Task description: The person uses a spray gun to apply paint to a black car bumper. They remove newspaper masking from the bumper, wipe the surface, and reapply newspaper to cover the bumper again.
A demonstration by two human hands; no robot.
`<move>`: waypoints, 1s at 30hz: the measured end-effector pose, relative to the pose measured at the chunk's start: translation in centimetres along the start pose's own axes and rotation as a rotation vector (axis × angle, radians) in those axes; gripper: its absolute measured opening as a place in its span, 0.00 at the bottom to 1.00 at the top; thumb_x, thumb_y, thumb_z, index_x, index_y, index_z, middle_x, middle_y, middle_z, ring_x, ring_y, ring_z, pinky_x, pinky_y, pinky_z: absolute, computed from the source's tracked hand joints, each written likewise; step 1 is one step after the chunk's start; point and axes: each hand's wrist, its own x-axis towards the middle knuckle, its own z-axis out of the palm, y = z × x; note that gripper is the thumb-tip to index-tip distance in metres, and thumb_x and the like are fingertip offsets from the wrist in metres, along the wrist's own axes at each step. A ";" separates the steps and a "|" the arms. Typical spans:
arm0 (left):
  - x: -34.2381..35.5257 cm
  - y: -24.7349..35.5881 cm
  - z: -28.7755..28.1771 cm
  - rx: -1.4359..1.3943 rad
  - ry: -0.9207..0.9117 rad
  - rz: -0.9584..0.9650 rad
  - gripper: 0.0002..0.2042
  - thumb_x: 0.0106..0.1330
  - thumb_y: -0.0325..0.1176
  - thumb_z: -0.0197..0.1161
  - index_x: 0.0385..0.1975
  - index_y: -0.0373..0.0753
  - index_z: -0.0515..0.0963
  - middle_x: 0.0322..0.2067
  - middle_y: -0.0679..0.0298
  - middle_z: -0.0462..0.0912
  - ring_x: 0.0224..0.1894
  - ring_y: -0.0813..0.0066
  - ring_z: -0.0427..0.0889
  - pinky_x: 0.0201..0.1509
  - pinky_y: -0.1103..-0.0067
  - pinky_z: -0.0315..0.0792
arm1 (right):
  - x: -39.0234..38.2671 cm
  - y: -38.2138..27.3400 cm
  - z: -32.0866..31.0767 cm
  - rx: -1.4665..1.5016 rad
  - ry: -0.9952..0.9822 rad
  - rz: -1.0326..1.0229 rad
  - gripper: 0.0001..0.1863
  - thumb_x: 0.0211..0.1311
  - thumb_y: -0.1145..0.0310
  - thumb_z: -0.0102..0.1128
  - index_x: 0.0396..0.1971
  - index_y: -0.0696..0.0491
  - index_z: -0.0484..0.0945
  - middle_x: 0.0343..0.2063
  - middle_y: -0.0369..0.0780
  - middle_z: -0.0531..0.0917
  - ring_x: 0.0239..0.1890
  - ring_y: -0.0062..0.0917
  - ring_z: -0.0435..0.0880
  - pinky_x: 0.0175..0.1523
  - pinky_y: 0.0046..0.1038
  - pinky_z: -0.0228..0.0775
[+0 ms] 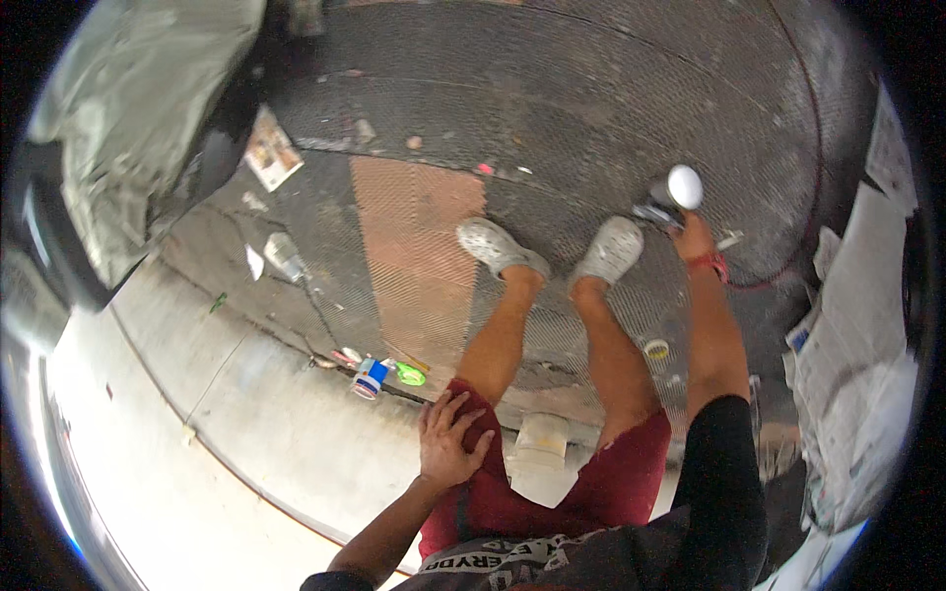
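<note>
My right hand (694,236) is wrapped round a spray gun (662,202) with a dark and silvery body and a round white cup on top. It is held out beyond my right foot, above the dark floor mat. A red band circles my right wrist. My left hand (453,443) lies on my left thigh, over the red shorts (621,473), its fingers spread and holding nothing. Pale clogs (611,250) are on my feet. The fingertips of my right hand are partly hidden by the gun.
A thin dark-red hose (816,167) curves along the right side. Grey sheeting (158,108) covers a large object at upper left; crumpled paper (862,286) hangs at right. A blue-and-white container (370,378), a green item (410,373), a clear bottle (284,256) and a tape roll (656,349) lie around.
</note>
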 end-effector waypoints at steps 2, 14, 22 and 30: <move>-0.1 -0.2 -0.3 -0.007 -0.010 0.005 0.21 0.64 0.50 0.73 0.55 0.50 0.86 0.68 0.59 0.76 0.77 0.51 0.65 0.81 0.45 0.51 | -0.1 -1.1 0.4 -0.032 0.018 0.042 0.27 0.63 0.74 0.69 0.64 0.56 0.80 0.55 0.55 0.87 0.60 0.53 0.84 0.64 0.49 0.77; -1.3 -1.0 -0.5 -0.021 -0.003 0.019 0.21 0.70 0.51 0.66 0.57 0.48 0.85 0.72 0.56 0.72 0.80 0.52 0.60 0.83 0.44 0.48 | -2.9 3.2 4.7 -0.122 0.178 0.208 0.56 0.57 0.55 0.79 0.80 0.54 0.54 0.70 0.61 0.68 0.70 0.59 0.72 0.72 0.53 0.72; -2.3 -0.5 0.5 0.085 -0.103 -0.010 0.30 0.73 0.56 0.61 0.69 0.47 0.76 0.76 0.58 0.64 0.82 0.55 0.52 0.85 0.50 0.43 | -15.2 -0.8 -0.2 -0.080 0.065 0.291 0.61 0.60 0.44 0.76 0.81 0.60 0.50 0.73 0.66 0.62 0.72 0.64 0.69 0.71 0.55 0.72; -6.6 -4.1 -0.2 -0.225 0.084 -0.014 0.30 0.72 0.60 0.63 0.68 0.49 0.78 0.76 0.55 0.66 0.79 0.48 0.60 0.83 0.52 0.52 | -30.0 -9.2 -9.6 0.038 0.148 0.119 0.50 0.60 0.50 0.75 0.74 0.63 0.62 0.68 0.65 0.70 0.70 0.62 0.72 0.73 0.50 0.68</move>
